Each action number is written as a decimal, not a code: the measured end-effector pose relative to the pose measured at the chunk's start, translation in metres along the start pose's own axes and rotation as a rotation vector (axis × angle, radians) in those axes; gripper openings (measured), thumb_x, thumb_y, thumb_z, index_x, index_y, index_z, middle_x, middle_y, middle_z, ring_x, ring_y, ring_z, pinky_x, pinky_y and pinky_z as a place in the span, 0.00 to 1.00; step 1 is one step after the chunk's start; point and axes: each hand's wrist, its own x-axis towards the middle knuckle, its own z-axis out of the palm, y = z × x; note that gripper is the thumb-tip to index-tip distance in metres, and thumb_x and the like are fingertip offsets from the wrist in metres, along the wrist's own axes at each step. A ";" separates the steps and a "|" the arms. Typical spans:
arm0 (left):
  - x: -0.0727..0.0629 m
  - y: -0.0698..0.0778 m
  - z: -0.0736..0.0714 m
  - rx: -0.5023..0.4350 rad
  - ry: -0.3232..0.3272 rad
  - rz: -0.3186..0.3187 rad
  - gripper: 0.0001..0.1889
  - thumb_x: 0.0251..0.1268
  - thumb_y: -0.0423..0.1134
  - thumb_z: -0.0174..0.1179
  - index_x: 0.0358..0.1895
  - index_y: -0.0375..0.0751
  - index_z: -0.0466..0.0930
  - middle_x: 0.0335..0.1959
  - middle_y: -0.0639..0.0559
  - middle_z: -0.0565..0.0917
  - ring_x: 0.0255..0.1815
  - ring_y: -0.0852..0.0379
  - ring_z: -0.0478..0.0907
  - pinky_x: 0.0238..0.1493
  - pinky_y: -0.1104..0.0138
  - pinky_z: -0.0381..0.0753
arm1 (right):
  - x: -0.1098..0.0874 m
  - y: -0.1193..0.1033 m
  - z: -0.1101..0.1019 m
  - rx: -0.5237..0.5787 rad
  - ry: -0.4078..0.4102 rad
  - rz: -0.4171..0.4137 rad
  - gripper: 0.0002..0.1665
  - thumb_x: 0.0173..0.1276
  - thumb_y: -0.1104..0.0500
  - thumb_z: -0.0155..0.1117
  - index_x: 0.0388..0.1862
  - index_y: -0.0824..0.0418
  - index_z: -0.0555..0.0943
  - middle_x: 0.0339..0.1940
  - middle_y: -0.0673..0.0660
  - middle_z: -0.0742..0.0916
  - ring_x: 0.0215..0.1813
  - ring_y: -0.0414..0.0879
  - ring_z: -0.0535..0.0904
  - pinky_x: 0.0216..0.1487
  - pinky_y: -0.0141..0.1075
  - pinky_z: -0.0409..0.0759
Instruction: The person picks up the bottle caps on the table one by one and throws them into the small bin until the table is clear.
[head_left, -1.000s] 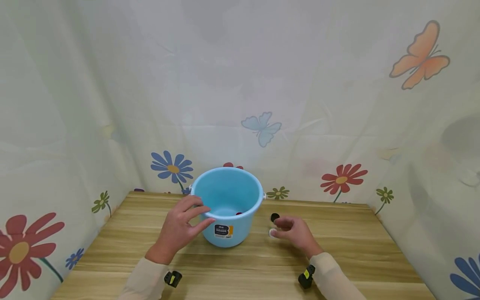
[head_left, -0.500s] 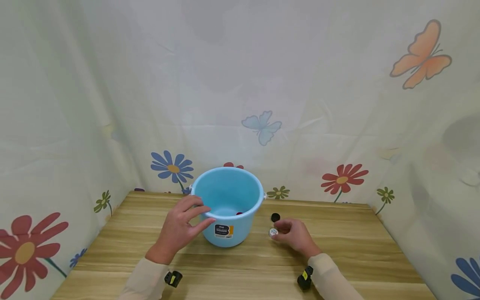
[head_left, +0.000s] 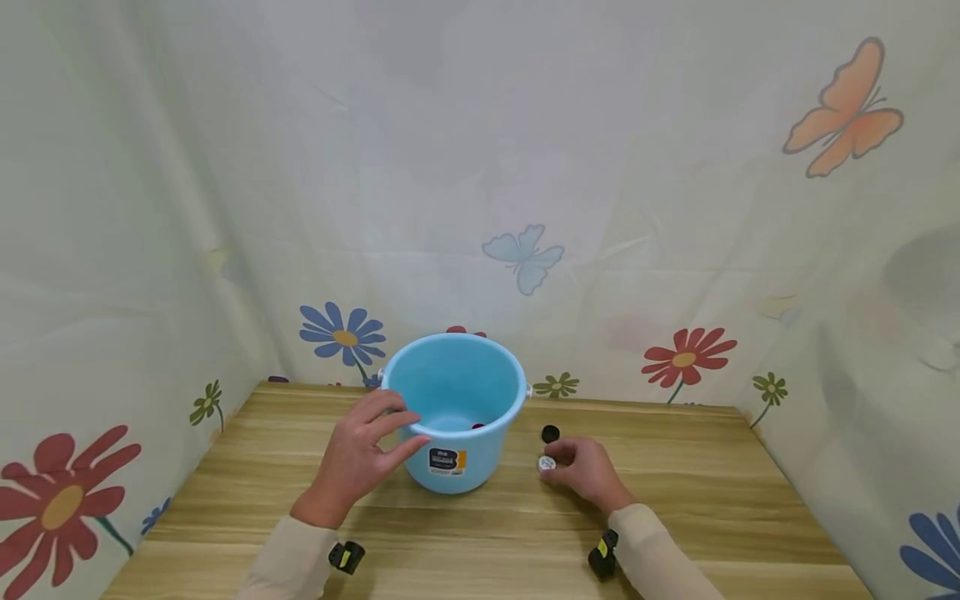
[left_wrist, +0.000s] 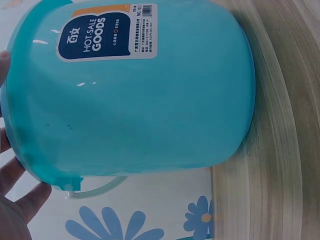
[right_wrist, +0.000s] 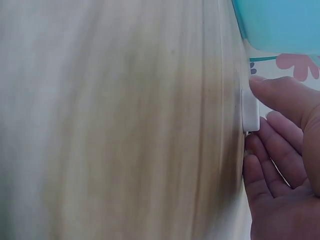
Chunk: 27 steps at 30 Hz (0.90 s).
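Note:
A light blue plastic bucket (head_left: 453, 454) stands upright on the table. My left hand (head_left: 356, 454) holds its near left rim, fingers spread along the edge and thumb at the front. In the left wrist view, fingertips (left_wrist: 42, 192) touch the rim. To the right of the bucket, a small white disc (head_left: 547, 465) with dark print on top lies flat on the wood, looking like a bottle cap. My right hand (head_left: 588, 473) pinches it at the edge; the right wrist view has the thumb (right_wrist: 272, 90) at one side and fingers at the other. Just behind it lies a black disc (head_left: 551, 433).
A small red thing (head_left: 477, 427) shows inside the bucket, mostly hidden by the rim. The wooden table (head_left: 697, 492) meets a flower-printed curtain (head_left: 637, 167) at the back and sides. A handle (left_wrist: 100, 190) hangs behind the bucket.
The white disc, tilted and partly covered by my right fingers a second ago, now lies flat with its print upward. My right wrist has shifted slightly left. Left hand and bucket keep their place.

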 end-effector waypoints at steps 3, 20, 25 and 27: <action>0.001 0.001 -0.001 -0.007 -0.001 -0.004 0.16 0.50 0.50 0.80 0.40 0.47 0.91 0.42 0.55 0.84 0.49 0.54 0.80 0.55 0.46 0.88 | 0.001 -0.001 0.002 -0.011 0.022 0.018 0.19 0.55 0.60 0.83 0.45 0.60 0.88 0.44 0.53 0.92 0.47 0.46 0.87 0.51 0.43 0.87; 0.002 0.003 -0.003 0.000 -0.010 -0.009 0.16 0.50 0.50 0.80 0.40 0.48 0.91 0.43 0.54 0.85 0.49 0.53 0.81 0.56 0.46 0.88 | 0.000 -0.014 0.010 -0.050 0.078 0.077 0.14 0.54 0.63 0.82 0.40 0.61 0.89 0.40 0.52 0.92 0.46 0.47 0.86 0.52 0.47 0.86; 0.002 0.004 -0.003 0.001 -0.009 -0.011 0.16 0.50 0.50 0.80 0.40 0.48 0.91 0.43 0.54 0.85 0.50 0.53 0.81 0.57 0.46 0.87 | -0.001 -0.013 0.010 -0.051 0.085 0.080 0.13 0.55 0.63 0.82 0.40 0.60 0.89 0.40 0.52 0.92 0.46 0.46 0.86 0.52 0.46 0.87; 0.002 0.003 -0.002 0.003 -0.005 -0.003 0.16 0.51 0.51 0.80 0.40 0.48 0.91 0.43 0.53 0.85 0.50 0.53 0.81 0.56 0.46 0.87 | -0.002 -0.013 0.009 -0.044 0.089 0.088 0.13 0.55 0.63 0.82 0.40 0.60 0.89 0.39 0.52 0.92 0.46 0.46 0.86 0.52 0.45 0.86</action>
